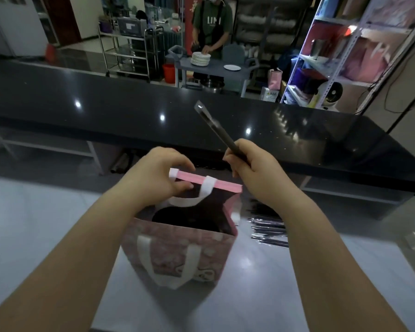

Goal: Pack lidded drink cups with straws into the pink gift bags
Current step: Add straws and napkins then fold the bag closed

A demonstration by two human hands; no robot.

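Pink gift bag (177, 250) stands upright on the pale desk (273, 295), right in front of the person, mouth open to the camera. Left hand (158, 173) pinches the far rim at its left corner, thumb and fingers closed on the pink edge, probably to hold the mouth spread and keep the bag from tipping. The far white handle (192, 197) droops into the opening; the near handle (170, 267) hangs flat down the front panel.

Right hand (252, 168) is curled round the lower end of one dark wrapped straw (216, 130), which slants up and away to the left, above and behind the bag and touching nothing else. It looks held ready to drop in beside the cup.

Inside the bag sits a dark round shape (189, 218), most likely the lidded cup, though the interior is too dim to be sure. No straw shows in there.

A loose pile of wrapped straws (268, 230) lies on the desk just right of the bag, partly behind the right forearm, within easy reach.

Far back, another person (212, 25) handles a stack of white plates (200, 59) on a cart; metal shelving (345, 56) stands at right.
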